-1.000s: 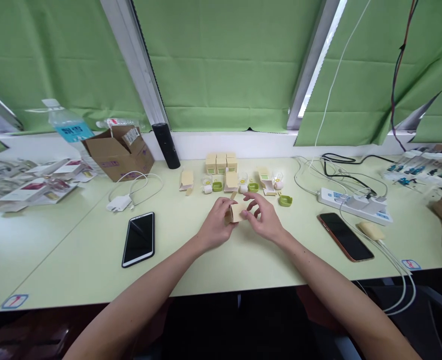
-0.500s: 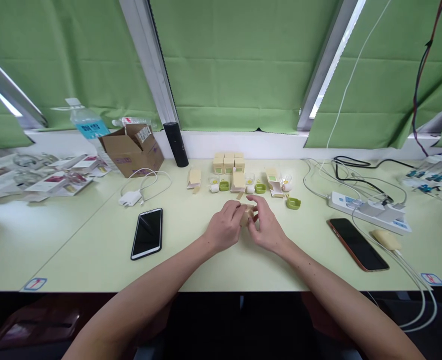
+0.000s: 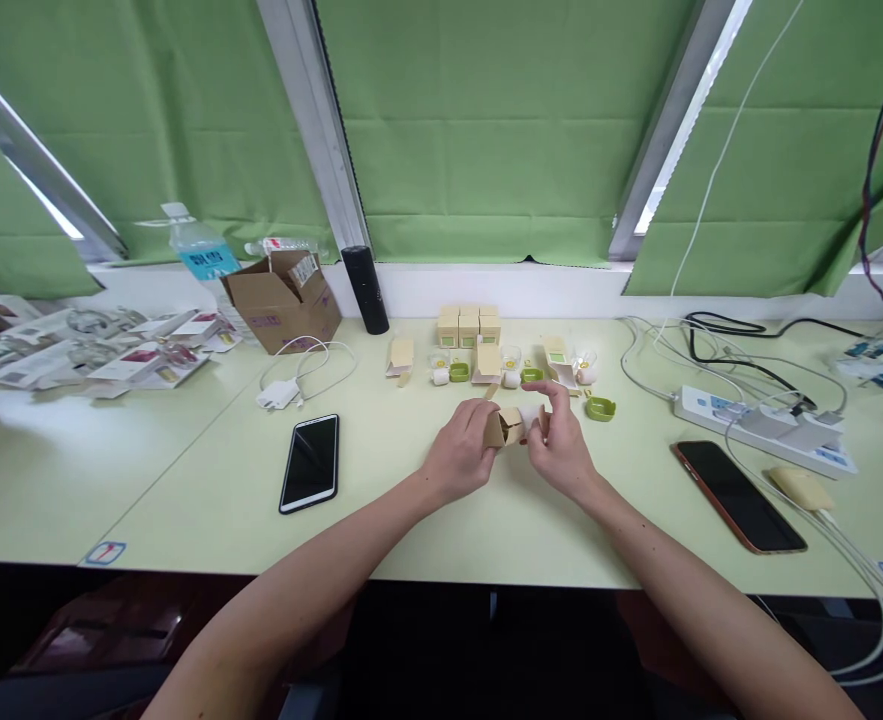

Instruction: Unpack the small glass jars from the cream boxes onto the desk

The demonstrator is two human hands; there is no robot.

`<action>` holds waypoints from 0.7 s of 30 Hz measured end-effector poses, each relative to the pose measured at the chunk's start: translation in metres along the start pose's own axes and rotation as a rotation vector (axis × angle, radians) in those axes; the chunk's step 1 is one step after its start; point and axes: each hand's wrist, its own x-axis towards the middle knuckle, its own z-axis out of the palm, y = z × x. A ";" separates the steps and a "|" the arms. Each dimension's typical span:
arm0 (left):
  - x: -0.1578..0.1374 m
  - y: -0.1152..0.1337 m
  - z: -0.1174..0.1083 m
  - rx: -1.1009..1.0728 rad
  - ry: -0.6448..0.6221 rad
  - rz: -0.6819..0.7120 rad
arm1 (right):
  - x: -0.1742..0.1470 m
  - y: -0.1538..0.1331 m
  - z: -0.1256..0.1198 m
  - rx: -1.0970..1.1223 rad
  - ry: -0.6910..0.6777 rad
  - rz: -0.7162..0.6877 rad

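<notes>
My left hand [image 3: 460, 450] grips a small beige cardboard box [image 3: 511, 427], whose end facing right is open. My right hand [image 3: 559, 448] is beside that end, thumb and fingers pinching a white piece [image 3: 530, 416] with a tan edge; its index finger points up and away. How far the white piece reaches into the box I cannot tell. Behind the hands are opened beige boxes [image 3: 488, 360], green plastic cases [image 3: 459, 372] and small white cylinders [image 3: 439, 377]. Another green case [image 3: 600, 409] lies to the right of my right hand.
Several closed beige boxes [image 3: 469, 328] are lined up near the wall. A phone [image 3: 310, 464] lies at left, another phone [image 3: 737, 497] at right near a power strip [image 3: 763, 432]. A charger [image 3: 279, 393], brown carton [image 3: 283, 308] and black cylinder [image 3: 364, 290] stand left.
The box has turned so its open end shows. My right hand has moved right, away from the box, with the white piece in its fingers. The whole view has shifted slightly.
</notes>
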 end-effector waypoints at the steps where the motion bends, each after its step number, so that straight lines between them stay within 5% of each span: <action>1: 0.000 0.000 0.000 -0.036 0.012 -0.003 | 0.001 0.000 -0.001 0.013 0.026 -0.007; 10: 0.000 0.001 0.001 -0.141 -0.021 0.031 | 0.010 0.002 -0.010 -0.129 0.345 -0.269; 21: 0.001 0.002 0.002 -0.091 0.057 0.027 | 0.008 0.004 -0.008 -0.186 0.251 -0.416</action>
